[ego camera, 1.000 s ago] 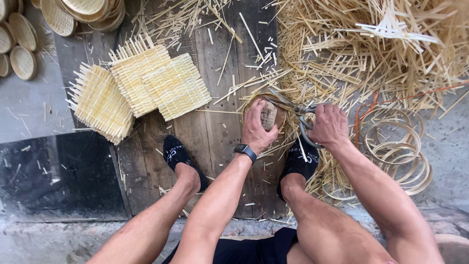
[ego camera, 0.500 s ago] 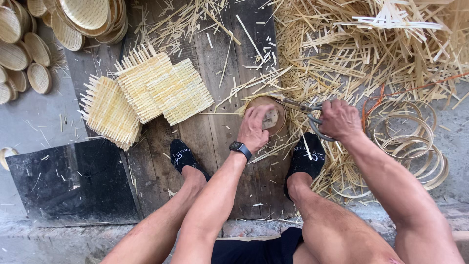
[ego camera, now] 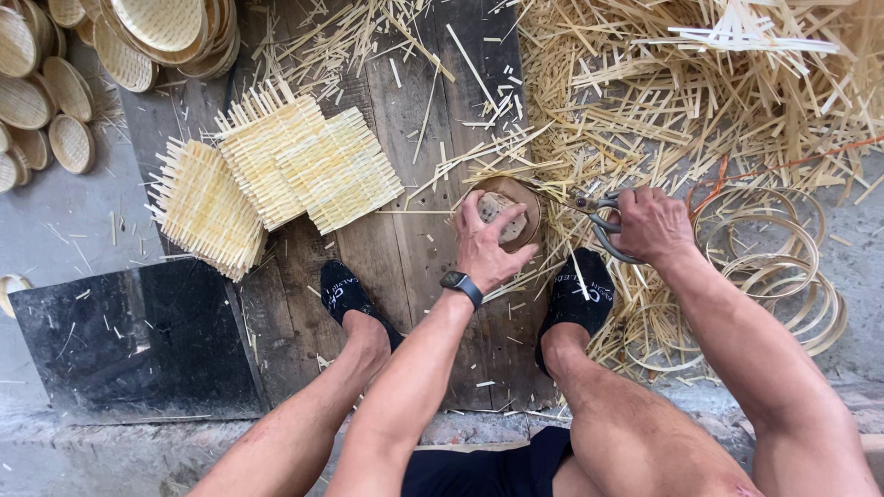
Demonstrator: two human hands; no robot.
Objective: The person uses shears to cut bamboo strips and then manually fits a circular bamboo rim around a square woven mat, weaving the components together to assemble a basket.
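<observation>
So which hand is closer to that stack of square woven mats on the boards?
Left. The left hand rests on the round basket, just right of the woven mats. The right hand, holding scissors, is farther right.

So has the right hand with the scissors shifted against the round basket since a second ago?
No. The right hand and scissors sit just right of the round basket, as before.
</observation>
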